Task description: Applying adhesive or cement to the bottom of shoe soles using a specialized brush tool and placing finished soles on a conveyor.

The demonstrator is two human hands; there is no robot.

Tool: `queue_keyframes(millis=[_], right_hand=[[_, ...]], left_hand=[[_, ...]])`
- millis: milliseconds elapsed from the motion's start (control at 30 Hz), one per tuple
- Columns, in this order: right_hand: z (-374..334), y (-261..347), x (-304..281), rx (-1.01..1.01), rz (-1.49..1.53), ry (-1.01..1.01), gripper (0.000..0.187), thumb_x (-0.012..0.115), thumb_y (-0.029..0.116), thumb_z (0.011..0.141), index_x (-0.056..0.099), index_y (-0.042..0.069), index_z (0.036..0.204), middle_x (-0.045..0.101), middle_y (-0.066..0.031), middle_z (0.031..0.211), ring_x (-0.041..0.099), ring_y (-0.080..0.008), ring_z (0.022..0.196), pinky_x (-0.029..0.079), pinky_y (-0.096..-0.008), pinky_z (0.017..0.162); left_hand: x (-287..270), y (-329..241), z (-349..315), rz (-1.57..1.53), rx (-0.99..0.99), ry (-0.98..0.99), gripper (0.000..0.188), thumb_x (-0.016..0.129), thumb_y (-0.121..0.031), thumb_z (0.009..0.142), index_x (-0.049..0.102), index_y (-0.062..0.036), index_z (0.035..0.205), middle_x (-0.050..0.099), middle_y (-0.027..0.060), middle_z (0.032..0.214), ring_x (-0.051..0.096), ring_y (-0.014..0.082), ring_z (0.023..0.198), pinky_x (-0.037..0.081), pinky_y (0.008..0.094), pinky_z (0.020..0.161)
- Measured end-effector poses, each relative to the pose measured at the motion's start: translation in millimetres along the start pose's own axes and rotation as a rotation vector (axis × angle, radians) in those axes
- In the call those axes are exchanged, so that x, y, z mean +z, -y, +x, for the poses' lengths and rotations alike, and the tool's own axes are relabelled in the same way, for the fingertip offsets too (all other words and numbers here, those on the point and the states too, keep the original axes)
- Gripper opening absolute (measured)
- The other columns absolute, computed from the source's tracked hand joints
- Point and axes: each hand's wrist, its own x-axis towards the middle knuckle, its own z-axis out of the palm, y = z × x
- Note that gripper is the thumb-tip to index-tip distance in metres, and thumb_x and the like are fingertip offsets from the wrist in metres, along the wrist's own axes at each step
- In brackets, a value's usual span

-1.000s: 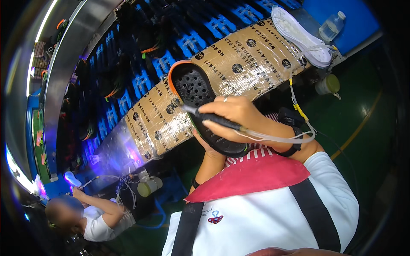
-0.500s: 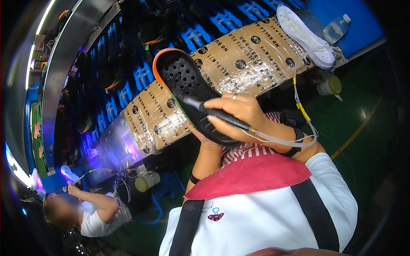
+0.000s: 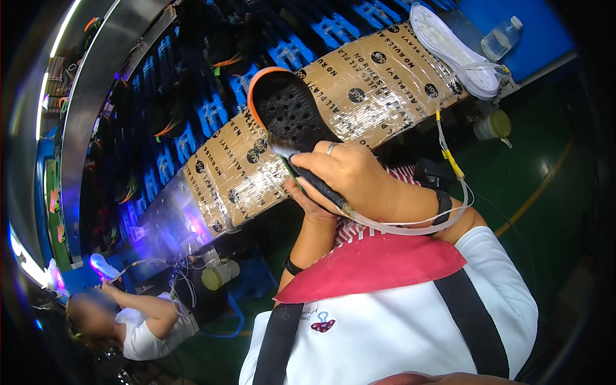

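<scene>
A black shoe sole [image 3: 290, 115] with round holes at its far end and an orange-to-green rim lies tilted in front of me. My left hand [image 3: 313, 206] grips the near part of this sole from below; some of its fingers are hidden. In my right hand [image 3: 359, 176] is a dark-handled brush [image 3: 319, 185], fed by a clear tube [image 3: 410, 229] at its back end. Its bristles touch the left edge of the sole around mid-length. My right hand covers much of the sole's near half.
Under the sole runs a cardboard-covered, plastic-wrapped ledge [image 3: 385, 83]. A white sole [image 3: 449, 48] and a clear bottle [image 3: 500, 40] sit at its far right. Beyond it stand blue racks [image 3: 337, 29]. Another person [image 3: 151, 314] works at lower left, holding a sole.
The sole has shifted slightly right and tilted, its far end moving right. My right hand and the brush have moved a little down, and the bristles now lie at the sole's left edge.
</scene>
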Motion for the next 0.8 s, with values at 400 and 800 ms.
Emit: queue_keyframes(millis=[400, 800], right_hand=[[-14.5, -1.4, 3.6, 0.013, 0.066, 0.084, 0.024, 0.068, 0.011, 0.070, 0.060, 0.003, 0.091, 0.054, -0.0106, 0.070, 0.058, -0.0269, 0.063, 0.046, -0.0346, 0.054], [-25.7, -2.5, 6.7, -0.037, 0.201, 0.147, 0.028, 0.070, 0.002, 0.069, 0.062, -0.001, 0.096, 0.060, -0.0128, 0.073, 0.060, -0.0247, 0.059, 0.047, -0.0277, 0.053]], left_hand=[[-12.0, -6.7, 2.9, -0.038, 0.006, 0.018, 0.087, 0.046, -0.073, 0.071, 0.040, -0.0114, 0.132, 0.046, 0.0120, 0.129, 0.047, 0.0284, 0.116, 0.035, 0.0441, 0.101], [34.0, -22.6, 17.9, 0.011, 0.097, 0.380, 0.096, 0.056, -0.072, 0.068, 0.033, -0.0080, 0.135, 0.042, 0.0209, 0.130, 0.045, 0.0393, 0.116, 0.038, 0.0526, 0.098]])
